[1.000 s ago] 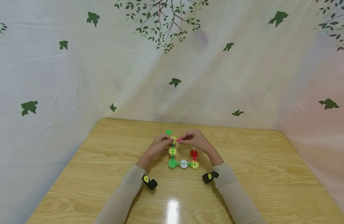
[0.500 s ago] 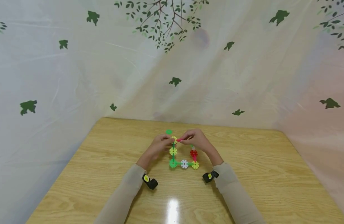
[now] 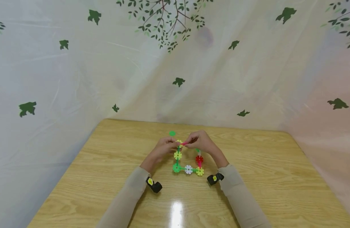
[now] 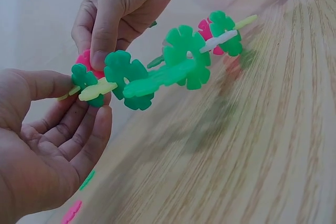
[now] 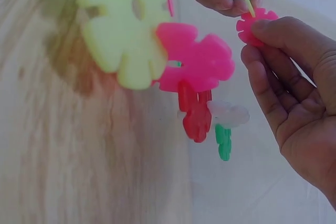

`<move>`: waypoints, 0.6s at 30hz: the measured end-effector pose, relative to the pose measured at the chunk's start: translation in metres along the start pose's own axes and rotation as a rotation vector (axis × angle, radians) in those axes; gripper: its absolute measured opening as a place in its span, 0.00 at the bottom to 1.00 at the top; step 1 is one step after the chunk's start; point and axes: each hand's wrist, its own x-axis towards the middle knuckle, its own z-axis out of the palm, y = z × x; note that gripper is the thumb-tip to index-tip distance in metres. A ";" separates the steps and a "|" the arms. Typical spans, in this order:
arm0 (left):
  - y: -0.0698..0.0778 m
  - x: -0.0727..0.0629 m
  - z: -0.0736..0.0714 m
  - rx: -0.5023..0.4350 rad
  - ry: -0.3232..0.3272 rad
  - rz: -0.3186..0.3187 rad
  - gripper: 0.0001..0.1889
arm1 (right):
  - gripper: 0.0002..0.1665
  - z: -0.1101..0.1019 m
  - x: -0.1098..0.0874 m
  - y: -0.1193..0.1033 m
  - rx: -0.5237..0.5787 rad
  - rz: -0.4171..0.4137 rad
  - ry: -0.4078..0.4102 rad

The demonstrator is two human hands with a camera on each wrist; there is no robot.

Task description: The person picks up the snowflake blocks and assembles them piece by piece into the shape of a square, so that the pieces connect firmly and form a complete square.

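Observation:
Slotted flower-shaped plastic discs are joined into a U-shaped chain, seen in the head view. My left hand (image 3: 165, 147) pinches the yellow disc (image 3: 179, 142) at its far left end. A pink disc (image 5: 244, 27) is pinched between thumb and fingers of my right hand (image 3: 200, 141); it meets the yellow disc's edge. Along the near side run a green disc (image 3: 176, 167), a white disc (image 3: 188, 169) and another yellow disc (image 3: 200, 171). A red disc (image 3: 199, 159) belongs to the right side, whose far end my right hand partly hides in the head view.
Beyond my left hand a loose green disc (image 3: 172, 133) lies on the wooden table (image 3: 106, 177). The left wrist view also shows a loose pink disc (image 4: 72, 212) there. Behind the table hangs a pale cloth backdrop (image 3: 146, 95) with leaf prints.
The joined chain has shifted slightly right and its near side a little toward me. Both hands keep their pinch on the yellow and pink discs.

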 end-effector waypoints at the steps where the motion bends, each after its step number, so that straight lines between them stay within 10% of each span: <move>1: 0.000 0.000 0.000 0.002 -0.002 0.004 0.06 | 0.02 0.000 0.000 0.000 0.004 0.000 -0.001; 18: 0.003 0.001 -0.002 0.018 -0.013 -0.069 0.07 | 0.02 -0.001 0.001 0.000 0.012 0.044 0.009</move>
